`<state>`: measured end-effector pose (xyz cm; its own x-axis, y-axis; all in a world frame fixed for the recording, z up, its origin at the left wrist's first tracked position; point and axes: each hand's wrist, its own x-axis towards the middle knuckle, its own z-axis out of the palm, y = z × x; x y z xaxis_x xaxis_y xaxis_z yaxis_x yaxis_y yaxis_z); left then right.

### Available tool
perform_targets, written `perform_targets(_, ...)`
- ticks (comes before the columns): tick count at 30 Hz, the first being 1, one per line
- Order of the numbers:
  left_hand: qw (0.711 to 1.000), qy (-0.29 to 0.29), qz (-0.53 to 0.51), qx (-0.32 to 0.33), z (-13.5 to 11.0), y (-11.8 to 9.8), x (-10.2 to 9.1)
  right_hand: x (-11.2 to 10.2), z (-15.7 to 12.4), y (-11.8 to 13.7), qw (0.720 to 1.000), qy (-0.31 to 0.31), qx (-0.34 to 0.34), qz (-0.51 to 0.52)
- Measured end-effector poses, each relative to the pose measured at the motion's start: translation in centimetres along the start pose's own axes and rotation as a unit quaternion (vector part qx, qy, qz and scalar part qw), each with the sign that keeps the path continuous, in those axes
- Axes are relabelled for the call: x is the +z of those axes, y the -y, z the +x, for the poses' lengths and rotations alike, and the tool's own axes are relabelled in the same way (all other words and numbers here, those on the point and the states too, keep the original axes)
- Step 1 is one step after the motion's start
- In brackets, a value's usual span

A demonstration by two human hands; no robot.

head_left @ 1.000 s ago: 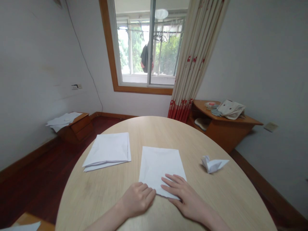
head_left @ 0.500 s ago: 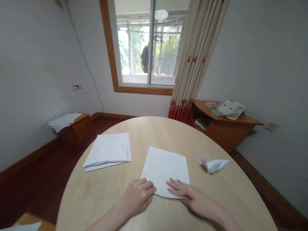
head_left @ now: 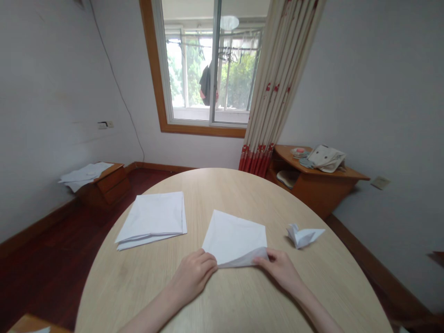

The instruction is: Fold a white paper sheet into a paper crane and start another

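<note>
Hands on the paper here: left hand curled over one corner, right hand pinching up the near edge of the white sheet, mid-bench, folded stack just left.

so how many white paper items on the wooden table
3: a folded pile of paper at left, maybe several sheets; a sheet at centre, near edge lifted; an origami figure at right.

I can read no text, label, brand or number here. The white folded paper sheet shows no writing, and the small dark marks on the beige cloth bag are too small to read.
</note>
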<state>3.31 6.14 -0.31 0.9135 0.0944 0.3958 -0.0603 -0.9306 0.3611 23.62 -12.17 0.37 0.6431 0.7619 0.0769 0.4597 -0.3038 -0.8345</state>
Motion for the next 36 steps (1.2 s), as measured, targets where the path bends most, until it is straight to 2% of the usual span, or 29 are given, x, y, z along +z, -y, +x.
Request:
perform_targets(4,0.998,0.018,0.030,-0.051,0.0,0.0,0.1,1.3,0.2,-0.3,0.999,-0.050,-0.017,0.008)
perform_targets(9,0.993,0.038,0.069,-0.088,-0.1,0.1,0.6,1.8,0.2,-0.7,0.995,-0.093,-0.021,-0.001)
perform_targets(15,0.986,0.058,0.106,-0.110,0.1,-0.1,0.7,2.0,0.5,-1.1,0.993,-0.109,-0.026,-0.020)
perform_targets(26,0.986,0.068,0.045,-0.143,0.1,-0.2,0.0,2.1,3.3,-1.1,0.985,-0.146,-0.039,-0.086)
perform_targets(33,0.989,0.055,0.046,-0.127,-0.1,-0.1,0.2,3.6,3.8,-0.4,0.954,-0.255,-0.078,-0.140)
perform_targets(36,0.989,0.059,0.049,-0.127,0.0,-0.1,0.1,4.6,3.3,0.3,0.926,-0.310,-0.132,-0.169)
